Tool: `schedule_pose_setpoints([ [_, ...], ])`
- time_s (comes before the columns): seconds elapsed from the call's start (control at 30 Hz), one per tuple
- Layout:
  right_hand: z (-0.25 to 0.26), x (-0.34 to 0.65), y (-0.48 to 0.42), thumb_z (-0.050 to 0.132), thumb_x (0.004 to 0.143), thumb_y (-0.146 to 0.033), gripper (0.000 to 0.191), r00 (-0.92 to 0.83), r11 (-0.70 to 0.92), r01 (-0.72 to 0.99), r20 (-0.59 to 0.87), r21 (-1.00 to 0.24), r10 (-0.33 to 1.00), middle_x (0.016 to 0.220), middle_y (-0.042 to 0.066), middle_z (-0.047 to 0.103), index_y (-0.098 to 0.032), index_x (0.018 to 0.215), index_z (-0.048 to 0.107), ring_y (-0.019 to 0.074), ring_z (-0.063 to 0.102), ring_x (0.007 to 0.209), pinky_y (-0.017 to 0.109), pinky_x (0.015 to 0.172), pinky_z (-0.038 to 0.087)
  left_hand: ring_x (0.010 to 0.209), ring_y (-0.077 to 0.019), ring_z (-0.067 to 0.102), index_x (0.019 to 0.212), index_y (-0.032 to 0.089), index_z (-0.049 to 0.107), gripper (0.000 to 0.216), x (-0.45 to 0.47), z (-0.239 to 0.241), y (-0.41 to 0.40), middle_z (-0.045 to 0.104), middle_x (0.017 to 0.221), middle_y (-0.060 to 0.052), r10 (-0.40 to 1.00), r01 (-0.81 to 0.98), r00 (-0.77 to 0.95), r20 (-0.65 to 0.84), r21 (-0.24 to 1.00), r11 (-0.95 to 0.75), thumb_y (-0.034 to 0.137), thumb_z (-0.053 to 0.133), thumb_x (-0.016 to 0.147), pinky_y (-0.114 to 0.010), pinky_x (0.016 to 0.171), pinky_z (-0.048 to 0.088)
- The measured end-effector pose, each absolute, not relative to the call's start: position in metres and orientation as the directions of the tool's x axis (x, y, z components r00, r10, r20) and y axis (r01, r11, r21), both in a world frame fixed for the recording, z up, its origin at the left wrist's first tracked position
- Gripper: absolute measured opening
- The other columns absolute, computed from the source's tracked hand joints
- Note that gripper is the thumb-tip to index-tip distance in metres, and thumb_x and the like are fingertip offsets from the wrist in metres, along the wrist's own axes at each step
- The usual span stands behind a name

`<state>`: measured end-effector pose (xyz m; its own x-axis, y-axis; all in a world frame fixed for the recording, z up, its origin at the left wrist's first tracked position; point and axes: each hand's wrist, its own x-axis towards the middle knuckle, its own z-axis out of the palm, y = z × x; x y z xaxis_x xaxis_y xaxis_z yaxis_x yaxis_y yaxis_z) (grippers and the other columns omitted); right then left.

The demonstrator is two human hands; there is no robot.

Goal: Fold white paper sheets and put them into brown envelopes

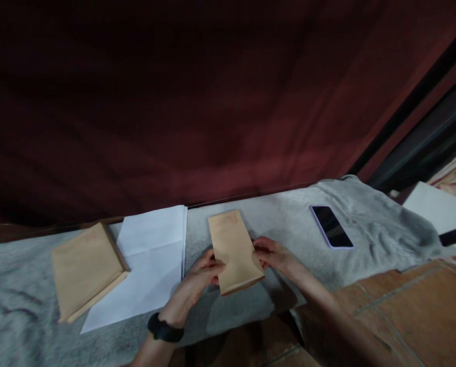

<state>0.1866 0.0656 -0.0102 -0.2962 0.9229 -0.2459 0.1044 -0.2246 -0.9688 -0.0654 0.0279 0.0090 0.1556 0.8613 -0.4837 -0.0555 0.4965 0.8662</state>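
A brown paper envelope lies lengthwise between my hands, with a faint reddish print near its far end. My left hand grips its left edge, the thumb on top and the fingers partly hidden below. At the right edge, my right hand has its fingers closed on the paper. The near end of the envelope appears slightly raised from the grey cloth. To the left, a stack of similar brown envelopes rests partly on white paper sheets, which show a crease across the middle.
A phone in a light purple case lies on the cloth to the right. A dark red curtain hangs behind the cloth-covered surface. Brown floor tiles show at the lower right, and a white object is at the far right.
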Motion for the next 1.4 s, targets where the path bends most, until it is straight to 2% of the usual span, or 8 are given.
schedule_pose_setpoints([
  [0.1, -0.024, 0.182, 0.065, 0.065, 0.081, -0.03, 0.024, -0.177, -0.046, 0.321, -0.107, -0.946, 0.978, 0.068, -0.003, 0.065, -0.024, 0.103, 0.066, 0.0163, 0.06, 0.059, 0.029, 0.06, 0.05, 0.06, -0.0158, 0.066, 0.123, 0.021, 0.055, 0.064, -0.06, 0.004, 0.029, 0.07, 0.075, 0.002, 0.882, 0.025, 0.042, -0.47, 0.883, 0.469, 0.029, 0.078, 0.064, -0.021, 0.05, 0.045],
  [0.2, -0.022, 0.176, 0.061, 0.057, 0.089, -0.025, 0.027, -0.13, 0.146, 0.481, 0.095, -0.865, 0.987, 0.099, 0.007, 0.072, -0.024, 0.113, 0.068, 0.0236, 0.067, 0.092, 0.04, 0.09, 0.053, 0.047, -0.0138, 0.058, 0.139, 0.02, 0.043, 0.078, -0.054, 0.001, 0.028, 0.068, 0.067, 0.005, 0.903, 0.14, -0.024, -0.43, 0.892, 0.429, 0.026, 0.072, 0.067, -0.021, 0.044, 0.039],
  [0.3, -0.013, 0.164, 0.054, 0.047, 0.097, -0.024, 0.041, -0.33, 0.403, 0.593, 0.246, -0.697, 0.911, 0.14, 0.009, 0.062, -0.024, 0.135, 0.061, 0.025, 0.055, 0.131, 0.045, 0.114, 0.041, 0.043, -0.0156, 0.056, 0.152, 0.019, 0.03, 0.091, -0.053, -0.002, 0.025, 0.067, 0.063, 0.007, 0.927, 0.236, -0.025, -0.375, 0.899, 0.37, 0.025, 0.068, 0.07, -0.024, 0.044, 0.04],
  [0.4, -0.014, 0.151, 0.045, 0.044, 0.102, -0.028, 0.049, -0.499, 0.568, 0.665, 0.277, -0.485, 0.821, 0.161, 0.007, 0.042, -0.024, 0.151, 0.047, 0.0229, 0.037, 0.148, 0.046, 0.122, 0.032, 0.05, -0.0205, 0.063, 0.156, 0.017, 0.028, 0.089, -0.058, -0.002, 0.021, 0.068, 0.063, 0.004, 0.951, 0.438, -0.033, -0.308, 0.851, 0.29, 0.027, 0.066, 0.076, -0.029, 0.052, 0.047],
  [0.57, -0.029, 0.142, 0.038, 0.049, 0.102, -0.035, 0.057, -0.509, 0.589, 0.725, 0.297, -0.356, 0.808, 0.162, 0.012, 0.037, -0.02, 0.156, 0.04, 0.0267, 0.037, 0.149, 0.049, 0.124, 0.027, 0.093, -0.0303, 0.073, 0.132, 0.019, 0.062, 0.043, -0.059, 0.006, 0.026, 0.076, 0.1, -0.013, 0.994, 0.865, -0.109, -0.034, 0.489, 0.111, 0.033, 0.046, 0.095, -0.045, 0.085, 0.055],
  [0.73, -0.038, 0.142, 0.039, 0.05, 0.101, -0.032, 0.054, -0.522, 0.615, 0.719, 0.334, -0.323, 0.785, 0.16, 0.015, 0.041, -0.015, 0.151, 0.046, 0.0275, 0.038, 0.149, 0.051, 0.123, 0.03, 0.147, -0.0269, 0.039, 0.142, 0.018, 0.055, 0.046, -0.033, 0.0, 0.048, 0.052, 0.153, -0.012, 0.94, 0.849, 0.248, 0.236, 0.414, -0.328, 0.035, 0.037, 0.103, -0.049, 0.122, 0.031],
  [0.9, -0.045, 0.141, 0.039, 0.053, 0.096, -0.026, 0.057, -0.533, 0.618, 0.727, 0.322, -0.298, 0.782, 0.151, 0.018, 0.052, -0.012, 0.152, 0.045, 0.028, 0.04, 0.147, 0.053, 0.122, 0.032, 0.152, -0.0252, 0.031, 0.151, 0.021, 0.045, 0.051, -0.013, -0.013, 0.07, 0.041, 0.161, -0.009, 0.94, 0.866, 0.305, 0.155, 0.364, -0.341, 0.038, 0.034, 0.104, -0.052, 0.125, 0.021],
  [1.4, -0.035, 0.14, 0.034, 0.05, 0.099, -0.029, 0.057, -0.538, 0.605, 0.735, 0.28, -0.307, 0.795, 0.158, 0.017, 0.043, -0.012, 0.153, 0.043, 0.0278, 0.032, 0.151, 0.051, 0.125, 0.026, 0.155, -0.0253, 0.025, 0.154, 0.021, 0.042, 0.054, -0.006, -0.016, 0.092, 0.038, 0.163, -0.006, 0.964, 0.888, 0.238, 0.117, 0.375, -0.265, 0.037, 0.031, 0.104, -0.051, 0.127, 0.015],
])
